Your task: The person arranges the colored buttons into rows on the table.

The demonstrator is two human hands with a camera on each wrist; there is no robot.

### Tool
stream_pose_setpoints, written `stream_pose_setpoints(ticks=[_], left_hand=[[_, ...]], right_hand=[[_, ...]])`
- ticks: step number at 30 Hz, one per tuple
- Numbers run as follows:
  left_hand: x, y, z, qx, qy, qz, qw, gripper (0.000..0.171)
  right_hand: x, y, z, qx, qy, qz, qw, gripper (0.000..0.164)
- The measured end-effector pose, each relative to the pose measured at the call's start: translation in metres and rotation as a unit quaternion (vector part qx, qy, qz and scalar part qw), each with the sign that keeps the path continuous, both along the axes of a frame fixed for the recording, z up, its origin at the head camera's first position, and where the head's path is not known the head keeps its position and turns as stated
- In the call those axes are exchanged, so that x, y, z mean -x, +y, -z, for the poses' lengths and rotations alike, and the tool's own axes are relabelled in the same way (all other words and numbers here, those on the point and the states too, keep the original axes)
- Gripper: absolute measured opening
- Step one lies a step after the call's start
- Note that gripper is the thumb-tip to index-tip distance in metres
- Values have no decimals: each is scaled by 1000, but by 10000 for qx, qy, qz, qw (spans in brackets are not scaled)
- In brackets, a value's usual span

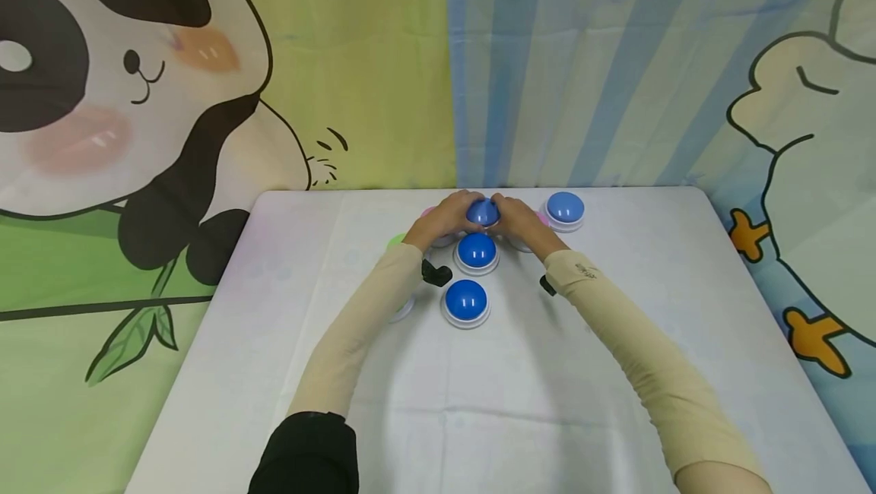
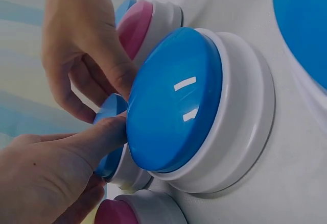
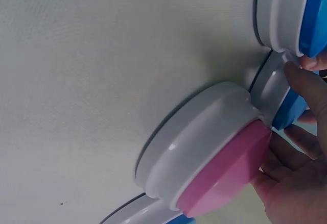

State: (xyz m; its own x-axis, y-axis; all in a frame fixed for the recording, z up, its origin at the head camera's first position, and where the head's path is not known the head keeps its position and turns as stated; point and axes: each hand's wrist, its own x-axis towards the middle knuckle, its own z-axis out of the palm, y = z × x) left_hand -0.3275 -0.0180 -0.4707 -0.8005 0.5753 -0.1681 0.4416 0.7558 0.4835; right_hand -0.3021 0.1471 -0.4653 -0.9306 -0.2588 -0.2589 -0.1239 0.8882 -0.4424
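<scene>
A blue dome push button [image 1: 483,212] with a white base stands at the far side of the table between both hands. My left hand [image 1: 448,219] grips its left side, thumb in front and fingers curled behind. My right hand [image 1: 520,222] holds the right side the same way, and in the right wrist view its thumb and fingers [image 3: 301,142] lie around that button. Directly in front of it stands a second blue button [image 2: 176,101], close to the thumbs. A third blue button [image 1: 466,300] is nearer still.
Pink buttons flank the hands; the right one [image 3: 225,168] shows best in the right wrist view. Another blue button [image 1: 565,207] stands at the far right. A green button [image 1: 395,240] is mostly hidden by the left arm. The white table [image 1: 534,395] meets a printed curtain [image 1: 383,61] behind.
</scene>
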Motion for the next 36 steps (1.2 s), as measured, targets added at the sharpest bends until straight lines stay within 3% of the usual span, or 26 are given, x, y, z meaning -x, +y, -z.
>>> stream_pose_setpoints(ticks=[17,24,30,36], left_hand=[[4,1,2,-24,-176,47,9998,71],[7,2,3,-185,175,155,9996,71],[6,-2,-2,-494,571,203,9969,70],[0,-4,-5,-782,676,258,9943,70]], right_hand=[[-2,3,14,89,477,-343,9982,68],[-4,8,13,377,649,-247,9969,69],[-3,11,4,543,1088,-251,9923,71],[-13,14,-1,797,1116,-28,9905,75]])
